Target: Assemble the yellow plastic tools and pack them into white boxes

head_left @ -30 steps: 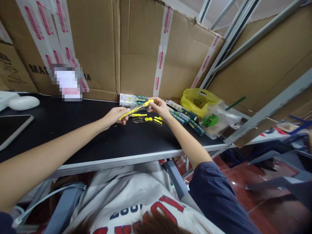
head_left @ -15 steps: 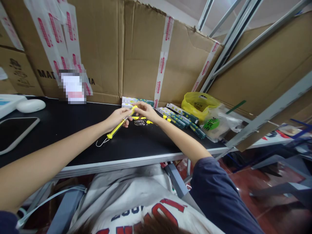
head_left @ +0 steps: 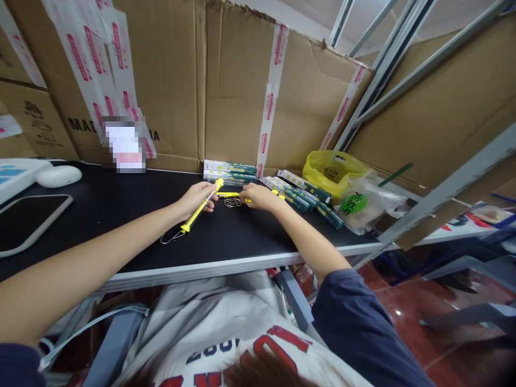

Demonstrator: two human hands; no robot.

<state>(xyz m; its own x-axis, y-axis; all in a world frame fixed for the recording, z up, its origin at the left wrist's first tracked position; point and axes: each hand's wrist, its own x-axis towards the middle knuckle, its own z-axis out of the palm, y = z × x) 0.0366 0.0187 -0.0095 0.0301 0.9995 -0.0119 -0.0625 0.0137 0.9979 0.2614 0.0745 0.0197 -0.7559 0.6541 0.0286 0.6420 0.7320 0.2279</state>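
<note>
My left hand is closed around a slim yellow tube with a bent wire hook. The tube slants, its yellow knobbed top up by my fingers and the wire loop low toward the table's front edge. My right hand is down at the table, fingers curled together on a small yellow part; its fingertips are partly hidden. Between the hands lie several bent metal wire hooks and a yellow tube piece. Another small yellow part shows beyond my right wrist.
Slim printed boxes are stacked against the cardboard wall, with more boxes at the right. A yellow plastic bag and a clear bag stand beyond. A tablet-like device lies on the black table at left.
My right hand has left the top of the yellow tube and moved right and down to the small parts on the table. My left hand keeps holding the tube.
</note>
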